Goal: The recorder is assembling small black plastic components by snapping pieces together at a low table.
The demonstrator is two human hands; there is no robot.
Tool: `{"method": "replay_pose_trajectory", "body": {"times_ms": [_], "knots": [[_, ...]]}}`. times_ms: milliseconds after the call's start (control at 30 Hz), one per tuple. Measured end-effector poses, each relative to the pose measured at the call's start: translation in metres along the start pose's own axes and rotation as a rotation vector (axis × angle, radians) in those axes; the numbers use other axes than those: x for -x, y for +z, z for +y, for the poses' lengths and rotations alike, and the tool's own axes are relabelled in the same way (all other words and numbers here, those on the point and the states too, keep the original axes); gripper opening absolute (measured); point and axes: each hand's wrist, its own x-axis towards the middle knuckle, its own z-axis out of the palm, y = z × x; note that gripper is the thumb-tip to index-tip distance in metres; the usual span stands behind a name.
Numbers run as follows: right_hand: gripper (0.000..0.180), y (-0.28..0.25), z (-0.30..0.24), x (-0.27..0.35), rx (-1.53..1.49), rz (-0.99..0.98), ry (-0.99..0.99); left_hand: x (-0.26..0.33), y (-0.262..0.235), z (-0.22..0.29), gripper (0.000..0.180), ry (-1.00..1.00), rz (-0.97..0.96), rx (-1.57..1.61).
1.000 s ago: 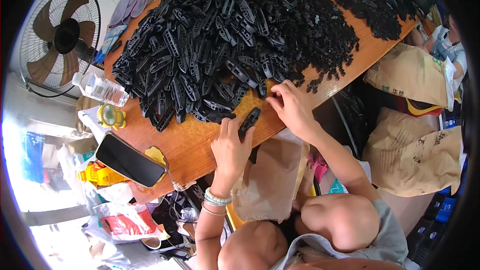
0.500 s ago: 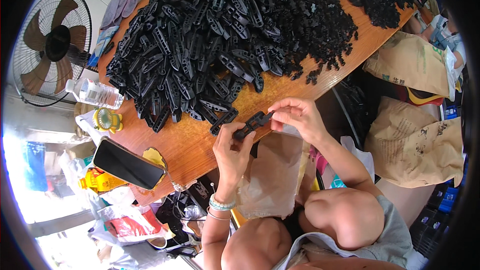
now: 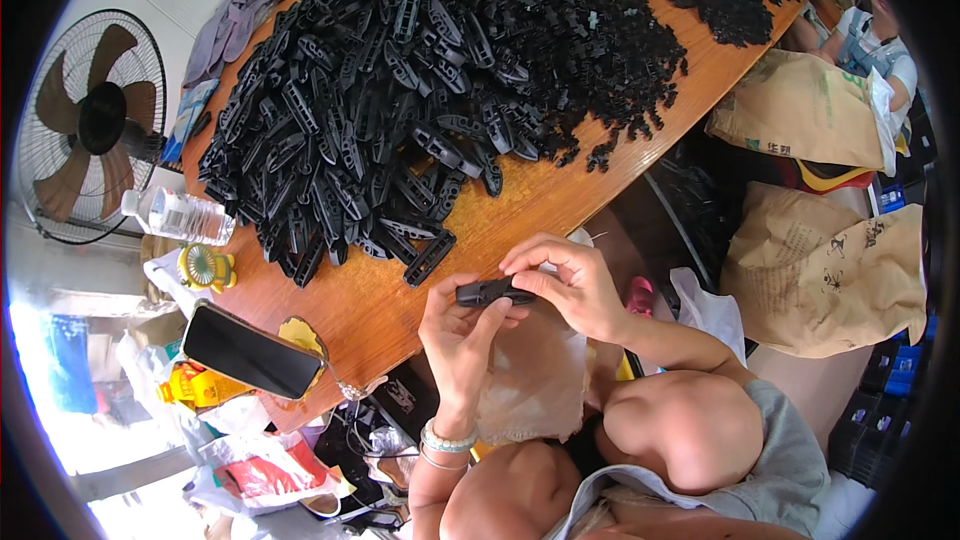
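Above my knees, my left hand [image 3: 452, 340] grips a boat-shaped black plastic part [image 3: 484, 292] between thumb and fingers. At its right end, my right hand [image 3: 575, 285] closes thumb and fingertips on the part; whether a smaller piece sits under those fingertips is hidden. Beyond the hands, a big heap of similar long black plastic parts [image 3: 345, 120] covers the wooden table [image 3: 545, 195]. One long part [image 3: 430, 258] lies at the near edge of that heap. To its right spreads a heap of small black pieces [image 3: 600, 50].
On the table's left side are a phone [image 3: 252, 350], a small yellow fan [image 3: 205, 267] and a plastic bottle [image 3: 180, 215]. A large fan [image 3: 100, 120] stands beyond. Brown paper bags [image 3: 820, 270] stand at right, near another person [image 3: 880, 50]. Brown paper [image 3: 530, 375] hangs below my hands.
Both hands have come closer together, and the part has turned more level. My right hand has moved left and down onto its right end. The whole view has shifted slightly.
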Motion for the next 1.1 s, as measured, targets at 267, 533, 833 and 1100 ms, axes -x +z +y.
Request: {"method": "replay_pose_trajectory", "body": {"times_ms": [267,533,833,1100], "knots": [[0.004,0.0,-0.004,0.003,0.265,0.025,-0.208,0.006,0.002,0.001,0.026,0.055,0.057,-0.079],[0.005,-0.002,0.0,0.006,0.077,0.021,-0.099,0.006,0.005,-0.003,0.028,0.034,0.042,-0.116],[0.013,-0.005,0.006,0.0,0.395,-0.037,-0.387,0.005,0.001,-0.012,0.026,0.098,0.12,-0.03],[0.024,-0.008,0.007,0.01,-0.168,-0.303,0.329,0.017,-0.011,-0.011,0.019,0.15,0.036,-0.05]]}}
